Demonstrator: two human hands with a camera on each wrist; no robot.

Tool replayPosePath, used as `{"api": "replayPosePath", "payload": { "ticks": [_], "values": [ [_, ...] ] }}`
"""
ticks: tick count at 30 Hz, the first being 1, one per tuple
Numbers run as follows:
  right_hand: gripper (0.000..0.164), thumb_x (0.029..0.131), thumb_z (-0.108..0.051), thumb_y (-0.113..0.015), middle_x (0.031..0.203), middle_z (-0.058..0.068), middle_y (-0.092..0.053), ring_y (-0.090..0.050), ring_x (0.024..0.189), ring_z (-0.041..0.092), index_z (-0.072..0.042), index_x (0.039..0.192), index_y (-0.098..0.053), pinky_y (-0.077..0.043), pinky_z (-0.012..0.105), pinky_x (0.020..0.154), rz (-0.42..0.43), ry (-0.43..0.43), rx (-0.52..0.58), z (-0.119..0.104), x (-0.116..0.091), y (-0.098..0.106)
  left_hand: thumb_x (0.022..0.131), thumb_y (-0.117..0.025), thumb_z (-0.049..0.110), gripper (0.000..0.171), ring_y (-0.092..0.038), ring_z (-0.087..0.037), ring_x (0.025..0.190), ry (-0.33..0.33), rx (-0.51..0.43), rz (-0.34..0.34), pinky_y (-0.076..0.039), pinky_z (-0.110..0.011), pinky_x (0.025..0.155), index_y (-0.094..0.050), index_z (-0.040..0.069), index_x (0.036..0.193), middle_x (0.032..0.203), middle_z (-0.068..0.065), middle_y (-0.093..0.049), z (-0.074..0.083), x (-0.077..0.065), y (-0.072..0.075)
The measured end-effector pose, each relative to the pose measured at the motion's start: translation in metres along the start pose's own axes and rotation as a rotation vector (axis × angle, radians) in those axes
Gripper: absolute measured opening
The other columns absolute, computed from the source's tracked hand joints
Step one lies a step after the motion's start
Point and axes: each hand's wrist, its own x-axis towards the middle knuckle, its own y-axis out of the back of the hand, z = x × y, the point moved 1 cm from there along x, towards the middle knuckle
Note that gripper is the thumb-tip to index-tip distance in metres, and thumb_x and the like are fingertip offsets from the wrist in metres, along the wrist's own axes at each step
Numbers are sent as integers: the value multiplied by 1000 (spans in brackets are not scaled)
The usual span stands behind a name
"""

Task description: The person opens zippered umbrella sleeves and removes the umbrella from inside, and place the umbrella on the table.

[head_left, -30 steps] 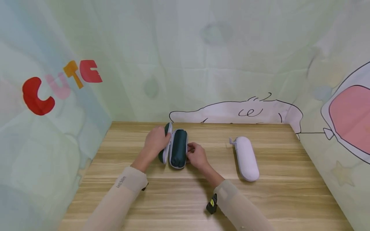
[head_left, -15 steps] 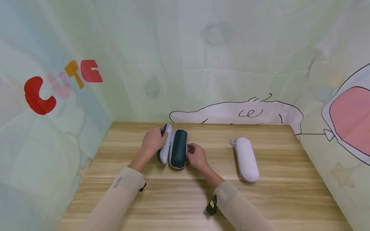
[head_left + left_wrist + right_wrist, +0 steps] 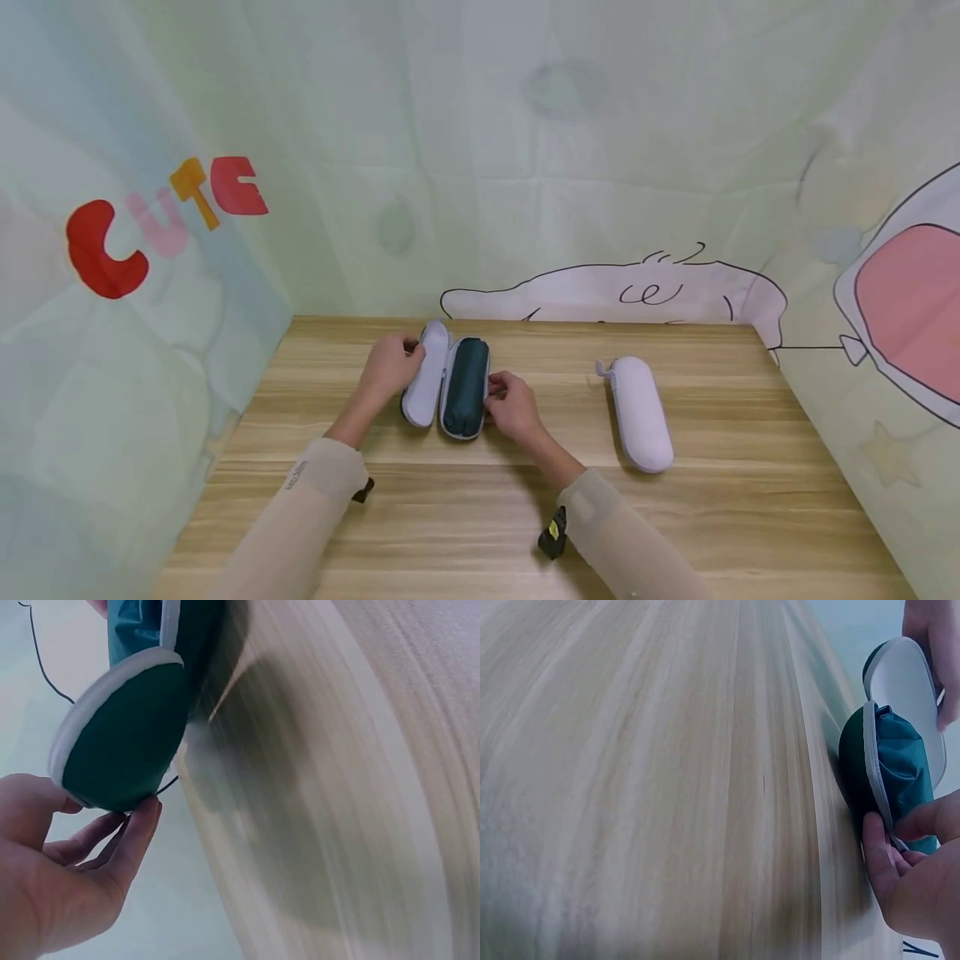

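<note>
A dark green zip case [image 3: 853, 754] lies unfolded near the table's far side. Its pale-lined lid [image 3: 426, 390] leans out to the left, and the other half holds a rolled dark green fabric bundle [image 3: 466, 387] like a folded umbrella. My left hand [image 3: 388, 367] pinches the lid's outer edge between thumb and fingers; the left wrist view shows fingertips under the green shell [image 3: 127, 742]. On the right side, my right hand [image 3: 514, 407] pinches the rim of the filled half, its thumb against the fabric in the right wrist view.
A closed white case [image 3: 642, 414] with a small strap lies to the right on the wooden table [image 3: 465, 517]. Behind the table hangs a printed cloth backdrop [image 3: 525, 192], which also covers both sides.
My left hand has swung the lid outward and down to the left, so more of its pale lining shows. The right hand stays at the rim.
</note>
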Motion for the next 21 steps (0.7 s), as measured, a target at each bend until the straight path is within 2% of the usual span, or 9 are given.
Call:
{"api": "replayPosePath", "payload": {
  "ticks": [6, 15, 21],
  "values": [
    [37, 93, 10, -60, 114, 20, -66, -67, 88, 24, 8, 130, -63, -63, 36, 65, -12, -7, -5, 2, 1, 2, 106, -52, 22, 37, -65, -37, 111, 42, -29, -11, -54, -50, 97, -67, -5, 127, 123, -24, -70, -10, 1, -2],
    [38, 95, 10, -60, 114, 19, -65, -67, 89, 23, 6, 133, -62, -64, 36, 68, -31, -18, 27, 4, 1, 4, 106, -52, 20, 35, -65, -36, 108, 63, -47, -14, -54, -50, 94, -66, -5, 126, 119, -23, -69, -23, 3, -5],
    [39, 96, 9, -61, 115, 19, -66, -68, 90, 24, 7, 134, -61, -63, 36, 68, -44, -6, 20, 7, 2, 4, 105, -51, 19, 38, -64, -36, 106, 86, -60, -14, -54, -49, 92, -65, -7, 130, 118, -23, -68, -32, 4, -10]
  ]
}}
